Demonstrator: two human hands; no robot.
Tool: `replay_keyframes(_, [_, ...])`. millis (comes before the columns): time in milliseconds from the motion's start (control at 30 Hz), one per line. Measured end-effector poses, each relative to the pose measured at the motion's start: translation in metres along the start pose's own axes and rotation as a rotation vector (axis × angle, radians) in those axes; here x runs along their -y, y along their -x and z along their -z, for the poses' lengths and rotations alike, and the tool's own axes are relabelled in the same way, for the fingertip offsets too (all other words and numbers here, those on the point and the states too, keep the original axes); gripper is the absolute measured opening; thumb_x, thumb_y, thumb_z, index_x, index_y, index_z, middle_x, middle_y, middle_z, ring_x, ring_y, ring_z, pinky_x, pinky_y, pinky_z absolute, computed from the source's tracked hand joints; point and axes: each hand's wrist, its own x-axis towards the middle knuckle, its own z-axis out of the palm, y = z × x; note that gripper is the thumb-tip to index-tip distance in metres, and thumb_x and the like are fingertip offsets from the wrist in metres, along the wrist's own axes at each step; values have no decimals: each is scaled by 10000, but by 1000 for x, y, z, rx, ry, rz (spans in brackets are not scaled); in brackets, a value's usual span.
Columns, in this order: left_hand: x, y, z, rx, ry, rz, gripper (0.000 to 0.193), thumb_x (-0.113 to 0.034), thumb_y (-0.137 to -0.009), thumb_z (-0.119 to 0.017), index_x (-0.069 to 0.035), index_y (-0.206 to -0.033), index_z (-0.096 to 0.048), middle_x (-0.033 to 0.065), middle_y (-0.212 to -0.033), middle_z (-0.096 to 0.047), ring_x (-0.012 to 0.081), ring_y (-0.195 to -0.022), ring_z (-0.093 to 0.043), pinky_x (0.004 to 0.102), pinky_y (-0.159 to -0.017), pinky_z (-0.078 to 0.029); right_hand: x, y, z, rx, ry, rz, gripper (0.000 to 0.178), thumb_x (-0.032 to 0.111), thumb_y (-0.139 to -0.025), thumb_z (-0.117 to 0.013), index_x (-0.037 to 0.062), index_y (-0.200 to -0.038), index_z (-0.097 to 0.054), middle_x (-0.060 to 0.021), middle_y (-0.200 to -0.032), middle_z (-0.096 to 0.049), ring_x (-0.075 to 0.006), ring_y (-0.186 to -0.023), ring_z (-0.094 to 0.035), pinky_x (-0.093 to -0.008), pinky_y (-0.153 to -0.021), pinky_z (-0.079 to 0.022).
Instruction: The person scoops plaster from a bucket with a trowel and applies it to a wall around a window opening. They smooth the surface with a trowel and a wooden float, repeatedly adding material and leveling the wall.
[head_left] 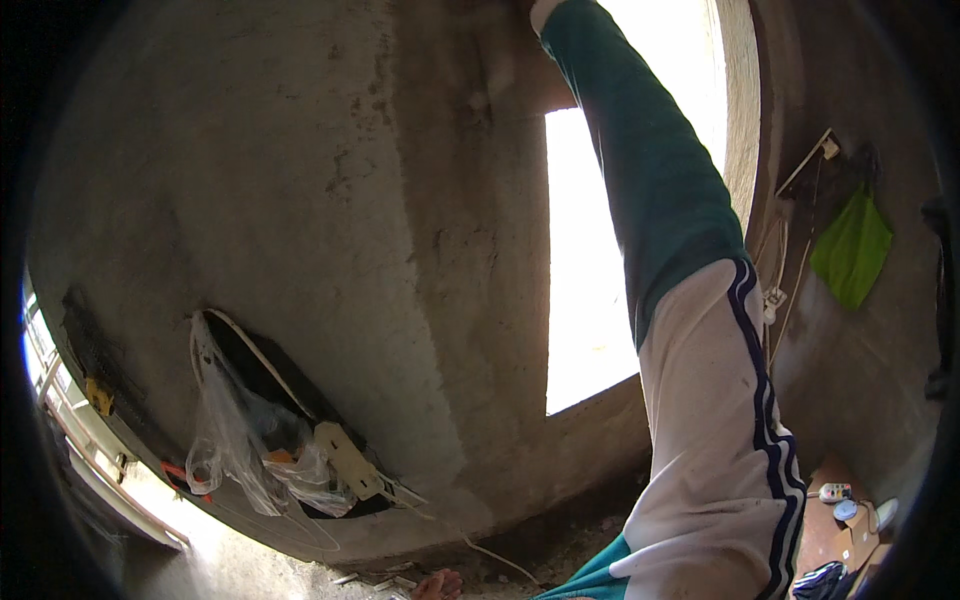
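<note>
Right sleeve (pixel 705 400), green and white, reaches up across the bright window opening (pixel 583 290). Right hand (pixel 543 12), mostly cropped, at the opening's upper left; cannot tell its grip. Left hand out of view. Clear plastic bag (pixel 225 435) hangs left of opening, green cloth (pixel 853 248) right.

blown white at the window opening (pixel 588 290), glaring again far lower left of it, dim across the wall (pixel 260 190) between, bent and blackened farthest from it.
</note>
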Motion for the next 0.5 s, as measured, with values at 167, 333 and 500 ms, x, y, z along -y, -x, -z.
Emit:
replay_keyframes(167, [-7,-13,-7,32,-49,-12,457,-367,-1074,-623,-78,-1427,-618,95,-1346,-692,229,-1207,-667,418,-1026,-546,-24,105,-24,-332,-125,352,554,416,-1043,-569,-31,-1366,-527,-265,-1364,-575,-441,-1217,-615,-534,-985,-536])
replay_keyframes(333, [-8,-19,-14,75,-76,-25,459,-371,-1069,-628,-82,-1424,-615,98,-1363,-675,234,-1222,-654,423,-1025,-544,-84,354,-46,-128,-113,179,609,309,-913,-796,12,-1343,-484,-200,-1181,-632,-323,-943,-692,-418,-727,-601])
replay_keyframes(500, [-4,-16,-12,86,-101,-36,461,-376,-1064,-633,-87,-1421,-611,102,-1380,-659,240,-1238,-641,428,-1025,-542,-120,595,-10,223,-130,-5,584,252,-884,-828,-4,-1299,-505,-209,-1194,-635,-373,-969,-698,-464,-772,-590])
